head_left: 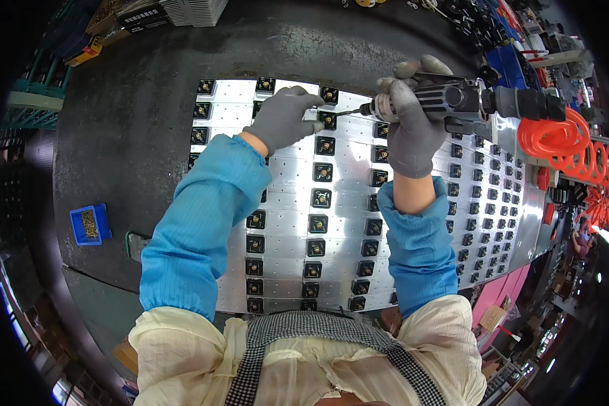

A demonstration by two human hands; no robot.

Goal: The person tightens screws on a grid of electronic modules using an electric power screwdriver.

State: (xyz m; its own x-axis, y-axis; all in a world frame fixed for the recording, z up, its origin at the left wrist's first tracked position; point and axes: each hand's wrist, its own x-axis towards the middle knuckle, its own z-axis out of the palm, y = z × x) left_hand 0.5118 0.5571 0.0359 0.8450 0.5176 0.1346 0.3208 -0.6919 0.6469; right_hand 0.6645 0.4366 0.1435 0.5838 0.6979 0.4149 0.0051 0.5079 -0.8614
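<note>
My right hand (416, 128), in a grey glove, is wrapped round a black and grey power screwdriver (446, 99) held nearly level. Its thin bit points left, with the tip at a small black square block (327, 121) that has a brass-coloured centre. My left hand (285, 116), also gloved, lies over the silver metal panels (287, 203) just left of that block. Its thumb and forefinger are apart, the thumb tip close to the block's edge; whether it touches is unclear. More such blocks (321, 197) stand in rows on the panels.
A blue tray of small brass-coloured screws (90, 225) sits on the dark table (115, 155) at left. Red coiled hose (555, 135) hangs at right, beyond the screwdriver's rear end. Boxes (142, 17) stand at the far left, and blue bins (504, 65) at the far right.
</note>
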